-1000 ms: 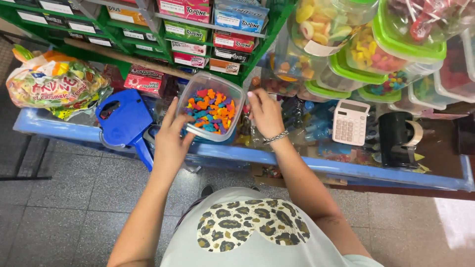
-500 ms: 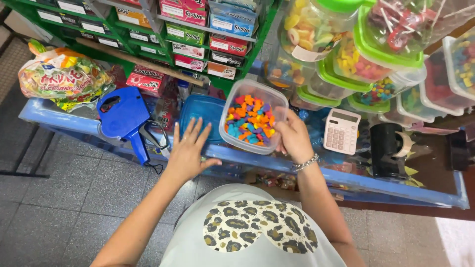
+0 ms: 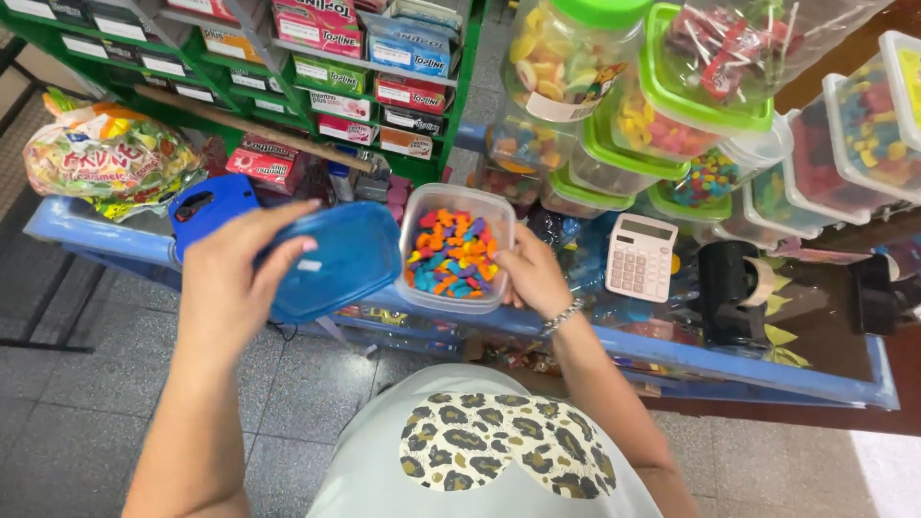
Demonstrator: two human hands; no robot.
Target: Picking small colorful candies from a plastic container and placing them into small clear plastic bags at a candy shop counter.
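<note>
L hand (image 3: 225,288) fingers curled round blue lid (image 3: 341,264), held just left of clear candy tub (image 3: 456,249). R hand (image 3: 532,278) grips tub's right wall at desk (image 3: 767,369) edge. Best keep tub level & steady, line lid square w/ rim.

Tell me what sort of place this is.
Most likely a small sweet shop counter: lidded jars of sweets, a green rack of packets, and a calculator. The left hand holds a blue lid; the right hand steadies the candy tub.
</note>
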